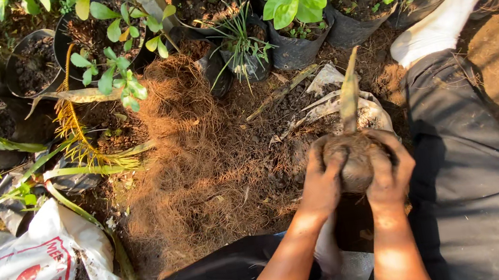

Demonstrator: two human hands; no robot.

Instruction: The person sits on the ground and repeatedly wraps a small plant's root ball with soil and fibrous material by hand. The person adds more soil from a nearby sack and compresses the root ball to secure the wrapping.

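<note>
left hand (321,178) + right hand (389,169) | both gripping round brown rooty plant ball (353,158) (tall shoot on top) | sitting beside pile of brown stringy fibre (191,161)

Both soil-stained hands, left (320,182) and right (389,173), cup together, fingers curled.

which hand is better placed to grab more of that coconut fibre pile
Left, probably. The left hand and right hand both clasp the root ball, but the brown fibre pile lies entirely on the left side, so the right would have to cross over.
</note>
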